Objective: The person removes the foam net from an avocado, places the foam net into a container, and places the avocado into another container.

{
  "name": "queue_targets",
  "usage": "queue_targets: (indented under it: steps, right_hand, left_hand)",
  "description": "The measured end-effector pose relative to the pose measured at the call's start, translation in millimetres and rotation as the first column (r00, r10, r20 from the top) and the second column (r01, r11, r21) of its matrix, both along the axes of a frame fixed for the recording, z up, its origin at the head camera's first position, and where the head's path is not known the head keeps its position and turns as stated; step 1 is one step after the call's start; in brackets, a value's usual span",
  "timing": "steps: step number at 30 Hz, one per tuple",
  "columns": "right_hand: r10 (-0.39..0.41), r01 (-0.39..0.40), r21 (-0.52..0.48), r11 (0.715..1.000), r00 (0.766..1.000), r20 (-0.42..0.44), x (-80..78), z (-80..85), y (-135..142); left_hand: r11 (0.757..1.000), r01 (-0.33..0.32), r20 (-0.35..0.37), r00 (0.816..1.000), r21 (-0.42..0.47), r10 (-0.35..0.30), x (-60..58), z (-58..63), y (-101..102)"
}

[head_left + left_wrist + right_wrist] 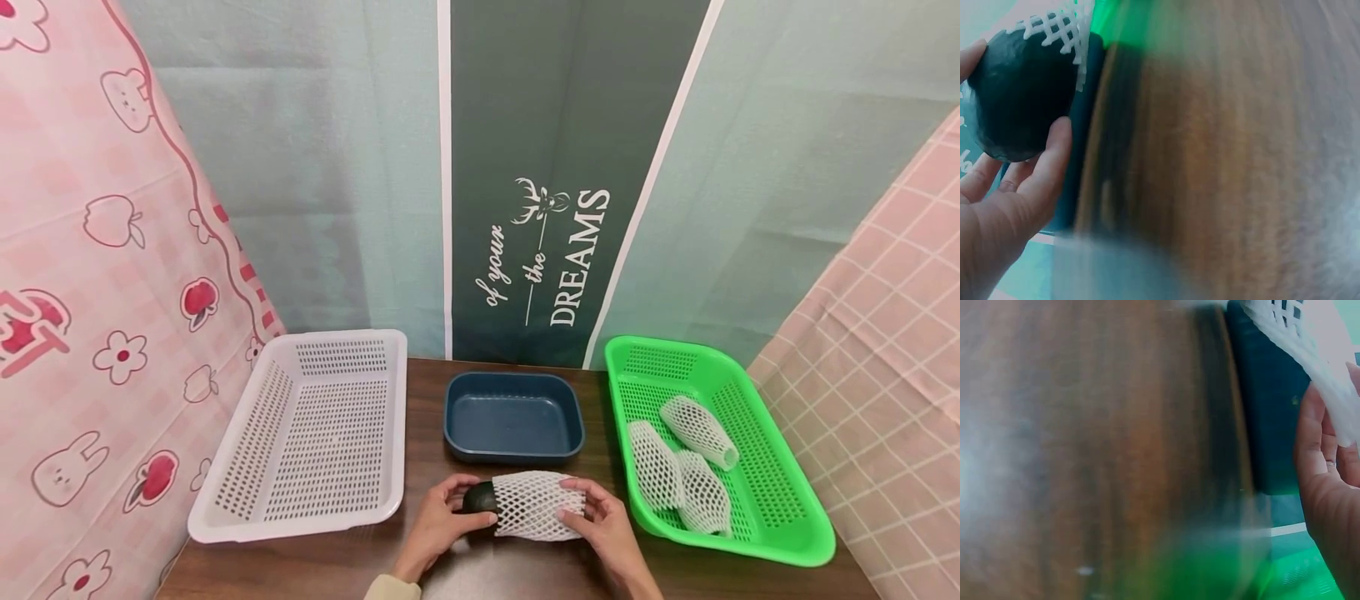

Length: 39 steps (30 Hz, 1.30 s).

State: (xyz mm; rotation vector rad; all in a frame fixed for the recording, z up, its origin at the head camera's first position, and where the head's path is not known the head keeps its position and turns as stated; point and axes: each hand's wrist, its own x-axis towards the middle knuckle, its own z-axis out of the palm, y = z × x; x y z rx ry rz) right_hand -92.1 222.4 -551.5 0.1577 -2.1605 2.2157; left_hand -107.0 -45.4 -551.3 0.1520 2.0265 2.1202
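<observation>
A dark avocado [480,498] sticks out of the left end of a white foam net sleeve [536,505], close above the table's front part. My left hand [442,521] holds the bare end of the avocado between thumb and fingers; in the left wrist view the dark skin [1022,94] shows with the netting over its far end. At the sleeve's other end, my right hand [606,525] pinches the netting with the thumb in front and fingers behind. The right wrist view shows the foam edge [1329,394] between those fingers. Netting covers the rest of the avocado.
Just behind the hands stands a dark blue basin [513,457]. A white perforated basket [397,433] is at the left. At the right, a green basket [813,533] contains three net-sleeved items [697,429]. Patterned curtains [337,167] close off the back and both sides.
</observation>
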Motion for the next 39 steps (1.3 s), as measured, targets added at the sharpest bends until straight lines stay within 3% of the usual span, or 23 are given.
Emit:
queue_targets:
  steps: [8,17,23,29,39]
  right_hand:
    - [-0.078,0.077,-0.008,0.997,0.991,-0.105,-6.2,20.0,0]
    - [-0.150,0.144,-0.056,0.988,0.979,-0.135,-15.8,39.5,0]
    - [-0.201,0.190,-0.099,0.977,0.973,-0.110,-24.0,45.9,-4]
    - [-0.238,0.227,-0.125,0.966,0.968,-0.082,-33.3,48.8,-10]
    - [-0.233,0.234,-0.172,0.957,0.972,0.027,-47.8,48.3,-16]
  left_hand:
    - [0.998,0.009,-0.080,0.997,-0.054,-0.013,5.1,28.0,-2]
    - [0.990,-0.057,-0.178,0.983,-0.128,0.033,2.9,59.5,-15]
    - [0.983,-0.149,-0.201,0.971,-0.102,0.126,-0.2,66.7,-30]
    - [0.962,-0.248,-0.189,0.956,-0.116,0.224,-3.7,69.4,-50]
    - [0.925,-0.341,-0.247,0.923,-0.166,0.296,-5.5,79.0,-78]
